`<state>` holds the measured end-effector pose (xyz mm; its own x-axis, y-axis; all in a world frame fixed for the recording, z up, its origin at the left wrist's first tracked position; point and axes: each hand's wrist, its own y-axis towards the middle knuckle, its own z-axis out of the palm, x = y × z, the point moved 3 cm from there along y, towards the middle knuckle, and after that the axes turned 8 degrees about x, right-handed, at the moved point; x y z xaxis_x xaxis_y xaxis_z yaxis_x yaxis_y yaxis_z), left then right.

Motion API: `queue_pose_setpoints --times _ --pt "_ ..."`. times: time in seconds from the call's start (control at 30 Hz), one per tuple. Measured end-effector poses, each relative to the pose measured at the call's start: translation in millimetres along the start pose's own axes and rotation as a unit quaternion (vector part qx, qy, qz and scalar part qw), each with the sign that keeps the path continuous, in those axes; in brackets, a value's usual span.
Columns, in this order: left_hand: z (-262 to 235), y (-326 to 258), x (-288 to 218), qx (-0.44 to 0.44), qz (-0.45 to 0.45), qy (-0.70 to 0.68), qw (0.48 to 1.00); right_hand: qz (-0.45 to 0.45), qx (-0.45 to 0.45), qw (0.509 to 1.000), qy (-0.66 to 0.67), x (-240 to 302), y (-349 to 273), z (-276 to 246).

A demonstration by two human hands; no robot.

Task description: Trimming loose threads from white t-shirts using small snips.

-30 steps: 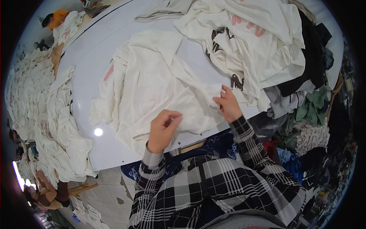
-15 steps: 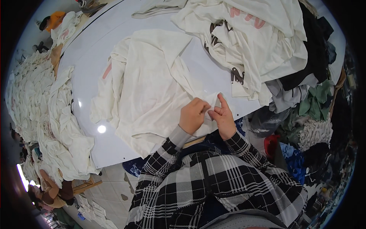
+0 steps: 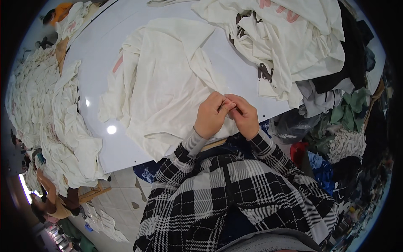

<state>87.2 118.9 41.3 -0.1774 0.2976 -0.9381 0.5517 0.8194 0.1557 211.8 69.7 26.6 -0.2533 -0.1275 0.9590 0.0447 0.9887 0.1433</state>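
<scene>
Right at the fingertips, left hand (image 3: 211,116) and right hand (image 3: 244,116) pressed together, pinching a fold of the cream garment (image 3: 161,84) near the white table's (image 3: 96,63) front edge. Spread flat across mid-table, bare tabletop to its left. Heaped mixed clothing (image 3: 294,46) crowding the right. Pale fabric pile (image 3: 50,109) draped over the left edge.

One head camera looks steeply down from close above the near edge of the white table (image 3: 96,63), facing its far edge.
</scene>
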Motion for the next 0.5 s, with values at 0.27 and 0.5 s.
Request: queue_pose_setpoints --times 0.27,0.5 --pt "-14.9 -3.6 -25.3 -0.018 -0.026 -0.034 0.999 0.15 -0.045 0.969 0.193 -29.7 0.7 3.3" --pt "-49.7 -35.0 -172.0 0.114 0.454 -0.389 0.793 0.229 -0.032 0.941 0.248 -29.7 -0.7 -3.0"
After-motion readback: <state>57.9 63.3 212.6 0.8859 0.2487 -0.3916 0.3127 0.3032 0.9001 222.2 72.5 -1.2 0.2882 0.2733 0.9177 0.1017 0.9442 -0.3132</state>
